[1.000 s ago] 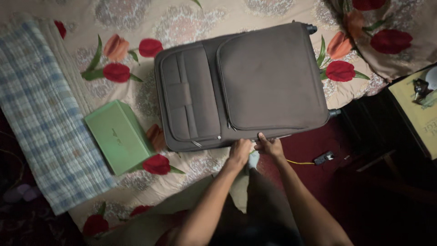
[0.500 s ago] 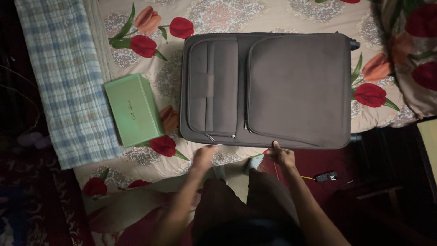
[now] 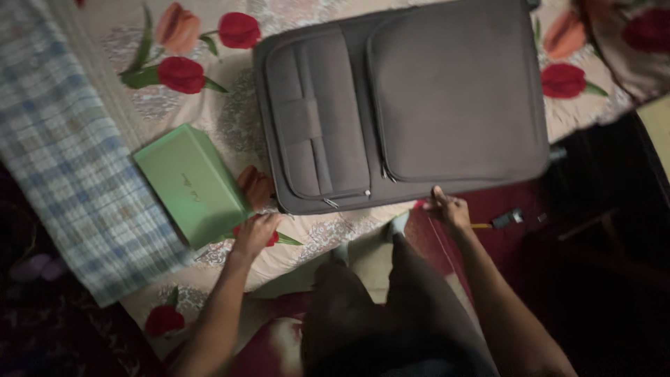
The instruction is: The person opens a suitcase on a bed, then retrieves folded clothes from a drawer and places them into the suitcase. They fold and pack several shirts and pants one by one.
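Floral bedspread [image 3: 209, 105] bears grey suitcase [image 3: 401, 105], green box [image 3: 190, 183].

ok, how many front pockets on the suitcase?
2. A narrow pocket on the left part of the suitcase front, and a wide pocket on the right part. The other sides are hidden, so there may be more.

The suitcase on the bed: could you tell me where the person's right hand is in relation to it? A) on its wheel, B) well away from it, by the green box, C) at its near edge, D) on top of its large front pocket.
C: the right hand sits at the near edge of the suitcase, while the left hand is by the green box.
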